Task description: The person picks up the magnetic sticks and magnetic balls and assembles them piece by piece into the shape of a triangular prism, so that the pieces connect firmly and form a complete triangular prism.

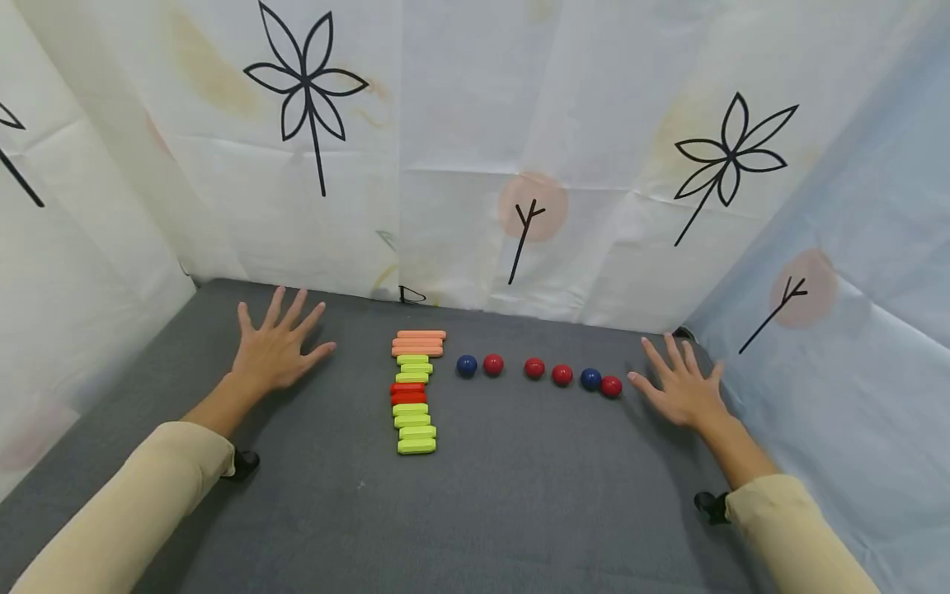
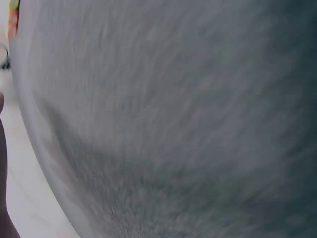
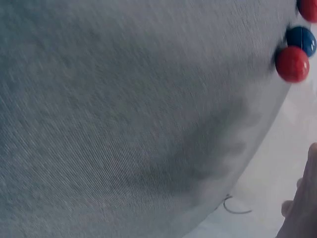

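Grey felt (image 1: 519, 495) carries unlabelled blocks (image 1: 414, 392), balls (image 1: 534, 368), flat hands (image 1: 276, 351).

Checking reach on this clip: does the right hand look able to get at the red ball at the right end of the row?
Probably yes. The right hand lies open on the grey mat, its fingertips just beside the end red ball, with nothing between them.

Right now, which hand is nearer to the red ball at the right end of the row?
Right. The right hand lies flat just right of that red ball, fingers spread; the left hand rests far off, beyond the column of blocks.
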{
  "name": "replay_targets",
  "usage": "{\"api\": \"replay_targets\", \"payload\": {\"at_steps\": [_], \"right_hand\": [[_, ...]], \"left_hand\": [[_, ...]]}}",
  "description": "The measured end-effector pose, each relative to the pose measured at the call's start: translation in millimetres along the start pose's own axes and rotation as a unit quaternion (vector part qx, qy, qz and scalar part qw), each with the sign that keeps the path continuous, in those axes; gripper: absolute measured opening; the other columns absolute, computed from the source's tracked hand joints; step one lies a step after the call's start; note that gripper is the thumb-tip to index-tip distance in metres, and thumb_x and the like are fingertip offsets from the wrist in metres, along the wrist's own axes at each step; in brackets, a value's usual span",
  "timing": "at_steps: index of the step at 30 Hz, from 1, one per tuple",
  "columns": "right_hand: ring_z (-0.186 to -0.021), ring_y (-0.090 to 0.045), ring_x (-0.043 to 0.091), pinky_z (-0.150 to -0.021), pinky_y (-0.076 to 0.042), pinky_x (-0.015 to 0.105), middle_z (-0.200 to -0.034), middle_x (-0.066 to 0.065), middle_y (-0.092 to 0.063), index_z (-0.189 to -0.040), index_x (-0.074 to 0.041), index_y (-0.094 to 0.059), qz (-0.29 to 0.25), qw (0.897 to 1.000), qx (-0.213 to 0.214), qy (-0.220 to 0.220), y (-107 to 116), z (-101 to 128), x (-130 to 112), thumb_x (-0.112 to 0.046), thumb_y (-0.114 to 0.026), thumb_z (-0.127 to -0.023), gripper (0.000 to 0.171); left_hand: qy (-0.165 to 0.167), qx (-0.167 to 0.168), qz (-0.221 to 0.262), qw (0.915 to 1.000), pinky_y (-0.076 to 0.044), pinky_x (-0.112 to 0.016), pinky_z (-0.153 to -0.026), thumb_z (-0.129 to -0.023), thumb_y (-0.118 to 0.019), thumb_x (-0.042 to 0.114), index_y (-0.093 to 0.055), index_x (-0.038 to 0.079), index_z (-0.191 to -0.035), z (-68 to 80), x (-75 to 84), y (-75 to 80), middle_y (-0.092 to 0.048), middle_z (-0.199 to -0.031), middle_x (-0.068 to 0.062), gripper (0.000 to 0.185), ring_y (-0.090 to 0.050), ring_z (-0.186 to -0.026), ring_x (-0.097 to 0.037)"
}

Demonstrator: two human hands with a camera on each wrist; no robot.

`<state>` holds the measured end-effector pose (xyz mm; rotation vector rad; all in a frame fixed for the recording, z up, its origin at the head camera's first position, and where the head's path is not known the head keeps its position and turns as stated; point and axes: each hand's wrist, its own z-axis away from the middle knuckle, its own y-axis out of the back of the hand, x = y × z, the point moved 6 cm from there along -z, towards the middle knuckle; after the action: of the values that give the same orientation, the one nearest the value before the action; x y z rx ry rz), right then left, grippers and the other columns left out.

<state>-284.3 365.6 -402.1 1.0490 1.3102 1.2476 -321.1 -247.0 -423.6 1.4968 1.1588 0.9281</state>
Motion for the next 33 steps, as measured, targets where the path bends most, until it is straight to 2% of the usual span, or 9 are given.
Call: {"api": "replay_targets", "payload": {"at_steps": [5,8,11,14,16,20,23,26,33], "right_hand": [[-0.145,-0.010,0.052,-0.103,0.001,0.080,-0.163,0.024,-0.009,-0.160,-0.015,-0.017,-0.008,0.999,0.001,0.046,-6,3,-17,-0.059,-0.038,-0.102,0.076],[-0.145,-0.017,0.050,-0.104,-0.007,0.078,-0.161,0.025,-0.019,-0.158,-0.010,-0.024,-0.030,0.996,0.011,0.078,-8,5,-27,-0.053,-0.047,-0.101,0.075],[-0.144,-0.022,0.050,-0.102,-0.017,0.078,-0.158,0.026,-0.027,-0.155,-0.004,-0.030,-0.070,0.992,0.012,0.101,-10,6,-36,-0.046,-0.055,-0.099,0.074],[-0.141,-0.027,0.051,-0.103,-0.023,0.075,-0.155,0.028,-0.032,-0.152,0.000,-0.033,-0.116,0.987,0.005,0.114,-13,7,-41,-0.038,-0.061,-0.098,0.072],[-0.139,-0.030,0.051,-0.104,-0.026,0.072,-0.152,0.030,-0.035,-0.151,0.002,-0.035,-0.146,0.982,0.002,0.117,-15,7,-42,-0.032,-0.064,-0.097,0.070],[-0.135,-0.038,0.051,-0.105,-0.031,0.066,-0.147,0.031,-0.042,-0.147,0.004,-0.041,-0.189,0.975,0.006,0.118,-19,5,-42,-0.022,-0.067,-0.096,0.063],[-0.132,-0.043,0.050,-0.104,-0.035,0.065,-0.142,0.030,-0.048,-0.142,0.005,-0.047,-0.211,0.971,0.015,0.113,-21,4,-41,-0.019,-0.067,-0.097,0.055],[-0.128,-0.048,0.049,-0.101,-0.037,0.065,-0.135,0.030,-0.054,-0.137,0.006,-0.052,-0.229,0.967,0.025,0.110,-23,5,-41,-0.016,-0.066,-0.097,0.048],[-0.119,-0.056,0.046,-0.097,-0.042,0.062,-0.124,0.028,-0.063,-0.128,0.007,-0.058,-0.245,0.962,0.036,0.112,-25,11,-43,-0.012,-0.068,-0.095,0.040]], "left_hand": [[-0.061,0.031,0.002,0.9976,-0.001,-0.078,-0.105,-0.094,-0.052,0.063,-0.035,0.017,-0.155,9.5,30.1,5.9,-0.022,-0.163,-0.016,0.078,-0.008,-0.150,-0.040],[-0.108,0.034,0.011,0.9935,-0.004,-0.077,-0.107,-0.093,-0.055,0.062,-0.036,0.018,-0.155,16.8,53.1,7.7,-0.023,-0.163,-0.015,0.078,-0.010,-0.150,-0.039],[-0.154,0.023,0.034,0.9872,-0.009,-0.075,-0.108,-0.093,-0.056,0.062,-0.038,0.021,-0.155,26.4,77.8,8.5,-0.023,-0.163,-0.012,0.077,-0.011,-0.150,-0.039],[-0.187,-0.007,0.088,0.9783,-0.014,-0.075,-0.107,-0.092,-0.058,0.061,-0.042,0.023,-0.153,36.9,101.4,7.7,-0.021,-0.164,-0.011,0.074,-0.011,-0.150,-0.039],[-0.199,-0.036,0.149,0.9679,-0.016,-0.075,-0.107,-0.091,-0.060,0.060,-0.046,0.024,-0.150,43.7,114.6,7.4,-0.021,-0.164,-0.011,0.071,-0.011,-0.150,-0.040],[-0.203,-0.097,0.289,0.9304,-0.020,-0.077,-0.104,-0.086,-0.070,0.058,-0.060,0.024,-0.139,53.2,134.7,7.2,-0.024,-0.163,-0.013,0.064,-0.010,-0.150,-0.042],[-0.204,-0.129,0.344,0.9073,-0.021,-0.078,-0.102,-0.081,-0.077,0.054,-0.071,0.025,-0.127,57.3,143.8,5.7,-0.028,-0.161,-0.012,0.055,-0.011,-0.149,-0.042],[-0.204,-0.138,0.352,0.9033,-0.022,-0.077,-0.102,-0.078,-0.082,0.048,-0.077,0.026,-0.114,60.3,147.1,2.4,-0.034,-0.159,-0.010,0.043,-0.015,-0.148,-0.040],[-0.206,-0.116,0.344,0.9087,-0.026,-0.072,-0.105,-0.078,-0.086,0.035,-0.080,0.026,-0.105,63.6,148.0,-2.3,-0.047,-0.149,-0.010,0.029,-0.027,-0.144,-0.038]]}}
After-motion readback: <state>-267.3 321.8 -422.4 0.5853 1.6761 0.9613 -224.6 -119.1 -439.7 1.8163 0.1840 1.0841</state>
